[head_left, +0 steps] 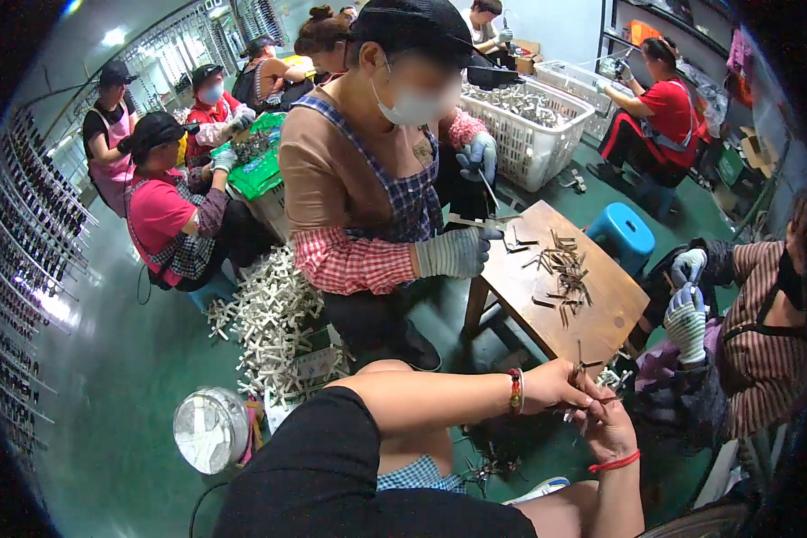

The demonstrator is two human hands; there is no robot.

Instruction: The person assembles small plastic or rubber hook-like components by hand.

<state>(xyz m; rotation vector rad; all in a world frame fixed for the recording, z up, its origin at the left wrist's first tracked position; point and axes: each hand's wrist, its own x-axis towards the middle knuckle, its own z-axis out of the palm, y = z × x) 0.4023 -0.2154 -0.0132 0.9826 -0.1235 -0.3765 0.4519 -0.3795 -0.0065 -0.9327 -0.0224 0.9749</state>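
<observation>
My left hand (554, 387), with a beaded bracelet at the wrist, pinches a small thin dark brown piece (580, 363). My right hand (611, 431), with a red string at the wrist, is closed against it from below, its fingertips meeting those of the left. Fingers hide most of what they hold. Just beyond, a small wooden table (601, 309) bears a loose heap of thin dark brown pieces (565, 269), some V-shaped. Below my hands, a cluster of similar dark pieces (491, 468) is near the floor by my legs.
Across from me a masked co-worker (368, 179) in striped gloves handles thin pieces at the table. Another person (762, 332) sits at right. White cross-shaped pieces (278, 314) are piled at left, near a round clear container (212, 430). A blue stool (620, 235) and white crate (533, 148) stand behind.
</observation>
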